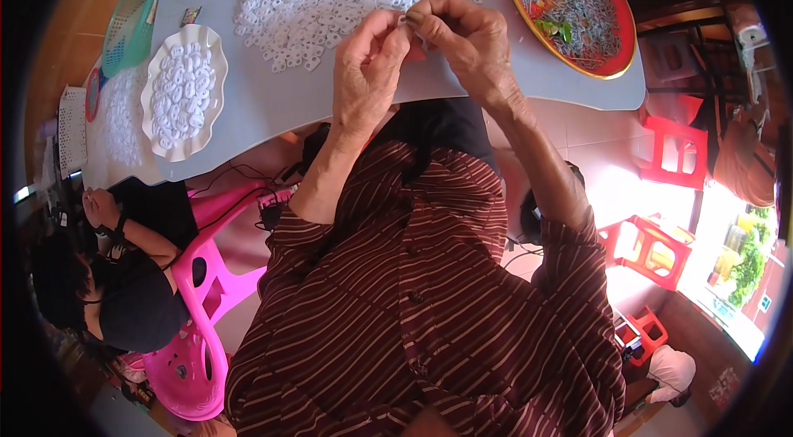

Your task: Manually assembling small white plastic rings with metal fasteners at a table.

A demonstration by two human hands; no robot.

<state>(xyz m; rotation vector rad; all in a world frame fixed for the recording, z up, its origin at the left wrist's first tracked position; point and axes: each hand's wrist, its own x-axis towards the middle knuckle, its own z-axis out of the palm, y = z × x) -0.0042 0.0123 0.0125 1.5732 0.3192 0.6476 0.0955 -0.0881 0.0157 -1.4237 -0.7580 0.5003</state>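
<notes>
My left hand [369,65] and my right hand [467,45] meet over the near edge of the table, fingertips pinched together. Between them shows a sliver of a small white plastic piece [404,21]; the fingers hide most of it. Just beyond my hands spreads a heap of small white plastic pieces [297,7], flat ones with holes nearer me and rounder oval ones farther back. To the right, a red round tray with a gold rim [612,72] holds many small grey pieces. A white scalloped dish [216,116] at the left is filled with white oval pieces.
A grey-blue table [256,111] carries everything. At its left are a green basket [132,20] and more small white pieces [122,127]. Another person [136,288] sits at the left on a pink chair [211,288]. Red stools [673,152] stand at the right.
</notes>
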